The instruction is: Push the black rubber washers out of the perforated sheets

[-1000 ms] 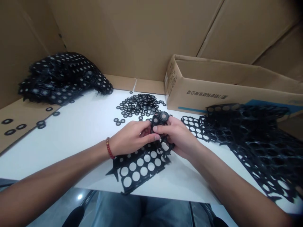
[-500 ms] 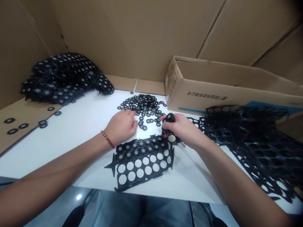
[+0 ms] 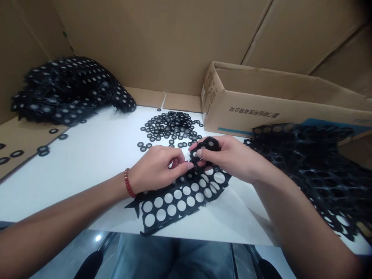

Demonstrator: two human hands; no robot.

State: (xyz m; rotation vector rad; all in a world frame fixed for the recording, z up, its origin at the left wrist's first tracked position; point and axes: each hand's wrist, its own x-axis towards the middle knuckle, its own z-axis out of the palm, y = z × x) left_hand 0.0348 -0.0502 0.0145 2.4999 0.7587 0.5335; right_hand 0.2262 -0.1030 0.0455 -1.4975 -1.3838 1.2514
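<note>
A black rubber sheet (image 3: 180,199) with rows of round holes and rings lies on the white table before me. My right hand (image 3: 229,155) grips its far right end, which is folded up into a bunch. My left hand (image 3: 159,166), with a red bead bracelet on the wrist, is over the sheet's upper edge. Its fingers are curled, with the thumb tip against the bunched rubber; whatever lies between the fingertips is hidden. Just beyond both hands is a pile of loose black rings (image 3: 174,123), several of them scattered at its near side.
A heap of black sheets with rings (image 3: 75,85) sits at the back left. Several loose rings (image 3: 43,149) lie near it. On the right are black sheets full of holes (image 3: 314,170), in front of a cardboard box (image 3: 247,112). Cardboard walls (image 3: 151,46) enclose the table's back.
My left hand has come from the ring pile toward the right hand and the sheet. The bunched end has shifted slightly left. More rings now lie at the pile's near left.
</note>
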